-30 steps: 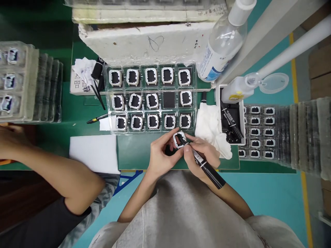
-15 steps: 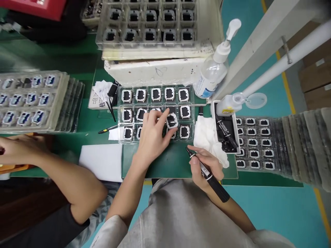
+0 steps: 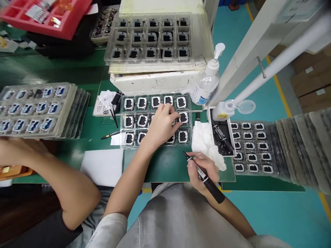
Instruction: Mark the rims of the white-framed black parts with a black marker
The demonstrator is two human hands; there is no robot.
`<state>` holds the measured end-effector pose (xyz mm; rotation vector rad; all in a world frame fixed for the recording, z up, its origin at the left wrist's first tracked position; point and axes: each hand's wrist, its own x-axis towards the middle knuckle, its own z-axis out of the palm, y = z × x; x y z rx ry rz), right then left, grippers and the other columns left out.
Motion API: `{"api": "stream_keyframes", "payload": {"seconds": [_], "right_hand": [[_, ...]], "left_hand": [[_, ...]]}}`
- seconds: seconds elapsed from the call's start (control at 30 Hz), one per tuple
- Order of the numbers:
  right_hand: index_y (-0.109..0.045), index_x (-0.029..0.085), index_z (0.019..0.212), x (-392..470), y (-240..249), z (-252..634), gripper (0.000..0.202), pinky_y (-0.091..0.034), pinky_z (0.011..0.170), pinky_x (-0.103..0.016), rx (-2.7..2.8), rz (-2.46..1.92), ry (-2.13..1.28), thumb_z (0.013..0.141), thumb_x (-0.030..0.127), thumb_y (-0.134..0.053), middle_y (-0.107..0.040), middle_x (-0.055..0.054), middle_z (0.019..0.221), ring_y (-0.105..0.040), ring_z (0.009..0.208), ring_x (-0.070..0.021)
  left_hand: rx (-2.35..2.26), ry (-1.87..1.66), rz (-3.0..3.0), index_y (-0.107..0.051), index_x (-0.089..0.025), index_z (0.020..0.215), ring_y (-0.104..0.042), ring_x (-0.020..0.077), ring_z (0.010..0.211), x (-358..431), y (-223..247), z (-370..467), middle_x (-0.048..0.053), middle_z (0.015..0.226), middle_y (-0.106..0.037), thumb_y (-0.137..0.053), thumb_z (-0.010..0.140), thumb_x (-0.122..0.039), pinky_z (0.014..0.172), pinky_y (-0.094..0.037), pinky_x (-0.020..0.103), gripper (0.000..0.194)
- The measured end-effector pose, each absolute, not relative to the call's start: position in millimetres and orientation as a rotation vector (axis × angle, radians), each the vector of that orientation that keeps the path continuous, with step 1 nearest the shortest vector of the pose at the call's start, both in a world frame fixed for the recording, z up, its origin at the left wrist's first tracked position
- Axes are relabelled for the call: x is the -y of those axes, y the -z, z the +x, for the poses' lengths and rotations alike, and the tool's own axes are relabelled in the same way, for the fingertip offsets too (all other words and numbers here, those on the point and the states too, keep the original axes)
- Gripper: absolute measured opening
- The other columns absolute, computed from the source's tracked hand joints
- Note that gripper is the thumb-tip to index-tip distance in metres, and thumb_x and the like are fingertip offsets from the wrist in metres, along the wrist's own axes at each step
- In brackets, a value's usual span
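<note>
A clear plastic tray (image 3: 124, 112) of white-rimmed black square parts lies on the green bench. Over its middle and right columns is my left hand (image 3: 163, 124), its thumb and fingers bent around something largely hidden at the middle row. Just right of the fingertips sits a white-rimmed part (image 3: 183, 117) in its pocket. Below the tray's right corner my right hand (image 3: 201, 170) is closed around a black marker (image 3: 210, 187), its uncapped tip pointing up and left. White crumpled cloth (image 3: 203, 137) lies beside that hand.
A white box (image 3: 234, 146) of markers, a pump bottle (image 3: 204, 88) and a small bottle (image 3: 223, 110) stand right. Stacked trays (image 3: 258, 120) are beyond. Another tray stack (image 3: 64, 113) and a co-worker's arm (image 3: 62, 175) are left. A foam block (image 3: 152, 82) stands behind.
The part that my left hand held raised over the tray is now down at the middle row, mostly hidden by the fingers. My right hand still holds the marker. The camera view has shifted.
</note>
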<state>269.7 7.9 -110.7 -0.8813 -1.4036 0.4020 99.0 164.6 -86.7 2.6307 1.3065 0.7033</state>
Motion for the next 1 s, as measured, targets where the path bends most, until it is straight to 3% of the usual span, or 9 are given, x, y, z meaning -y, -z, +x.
{"api": "stream_keyframes", "payload": {"seconds": [0.13, 0.23, 0.37, 0.5, 0.7, 0.8, 0.9, 1.0], "right_hand": [[-0.061, 0.019, 0.111, -7.9, 110.9, 269.7, 0.019, -0.074, 0.077, -0.044, 1.389, -0.906, -0.394, 0.105, 0.003, -0.067, -0.06, 0.002, 0.079, -0.064, 0.069, -0.0188], [-0.06, 0.02, 0.109, -8.2, 111.2, 269.0, 0.017, -0.072, 0.074, -0.04, 1.379, -0.92, -0.374, 0.106, 0.005, -0.066, -0.059, 0.002, 0.078, -0.064, 0.067, -0.0182], [-0.059, 0.02, 0.109, -7.6, 110.8, 270.1, 0.017, -0.069, 0.073, -0.039, 1.374, -0.937, -0.368, 0.106, 0.004, -0.066, -0.061, 0.002, 0.078, -0.066, 0.068, -0.0195], [-0.058, 0.02, 0.109, -6.1, 109.8, 272.0, 0.018, -0.067, 0.072, -0.038, 1.392, -0.955, -0.417, 0.106, 0.003, -0.064, -0.061, 0.002, 0.077, -0.069, 0.072, -0.0214], [-0.06, 0.02, 0.109, -4.0, 113.4, 272.4, 0.016, -0.068, 0.073, -0.041, 1.373, -0.95, -0.427, 0.107, 0.006, -0.068, -0.063, 0.0, 0.08, -0.069, 0.072, -0.0224], [-0.06, 0.02, 0.11, -3.2, 116.0, 273.2, 0.017, -0.067, 0.074, -0.041, 1.387, -0.946, -0.447, 0.107, 0.005, -0.068, -0.064, 0.0, 0.08, -0.07, 0.073, -0.0227], [-0.061, 0.019, 0.112, -4.2, 117.1, 274.3, 0.017, -0.066, 0.072, -0.04, 1.392, -0.93, -0.444, 0.107, 0.005, -0.069, -0.064, 0.0, 0.081, -0.071, 0.075, -0.0233], [-0.062, 0.019, 0.113, -6.1, 116.8, 274.5, 0.015, -0.067, 0.07, -0.04, 1.399, -0.918, -0.428, 0.109, 0.006, -0.068, -0.065, -0.002, 0.082, -0.072, 0.075, -0.0241]], "left_hand": [[-1.169, -0.544, 2.665, -0.079, -0.012, 0.109, -0.053, 0.0312, 0.106, -183.9, 92.9, 110.3, 0.014, 0.109, -0.061, -0.081, 0.1, -0.022, 0.093, -0.049, 0.044, 0.014], [-1.107, -0.485, 2.69, -0.075, -0.012, 0.103, -0.053, 0.0311, 0.104, -186.5, 89.2, 113.6, 0.014, 0.109, -0.062, -0.072, 0.104, -0.018, 0.091, -0.047, 0.045, 0.007], [-1.082, -0.688, 2.572, -0.068, -0.014, 0.104, -0.057, 0.0329, 0.12, -167.6, 75.1, 107.2, 0.019, 0.129, -0.062, -0.056, 0.111, -0.019, 0.103, -0.05, 0.049, 0.015], [-1.061, -0.89, 2.192, -0.06, -0.019, 0.103, -0.061, 0.0292, 0.141, -131.8, 64.2, 88.3, 0.015, 0.149, -0.062, -0.059, 0.111, -0.021, 0.117, -0.051, 0.047, 0.008], [-0.931, -0.992, 1.292, -0.055, -0.02, 0.111, -0.077, 0.0257, 0.116, -75.7, 72.4, 71.4, 0.015, 0.148, -0.063, -0.057, 0.117, -0.038, 0.094, -0.07, 0.043, 0.02], [-0.844, -1.057, 1.057, -0.056, -0.02, 0.114, -0.08, 0.0213, 0.103, -57.8, 83.9, 75.0, 0.013, 0.145, -0.066, -0.072, 0.11, -0.03, 0.091, -0.072, 0.04, 0.02], [-0.813, -1.133, 0.973, -0.065, -0.021, 0.125, -0.076, 0.0154, 0.099, -45.8, 95.7, 80.8, 0.014, 0.145, -0.068, -0.087, 0.097, -0.019, 0.09, -0.069, 0.032, 0.035], [-0.882, -1.107, 0.93, -0.073, -0.02, 0.135, -0.074, 0.0159, 0.097, -36.2, 104.5, 86.3, 0.018, 0.144, -0.069, -0.092, 0.092, -0.023, 0.086, -0.067, 0.029, 0.047]]}}
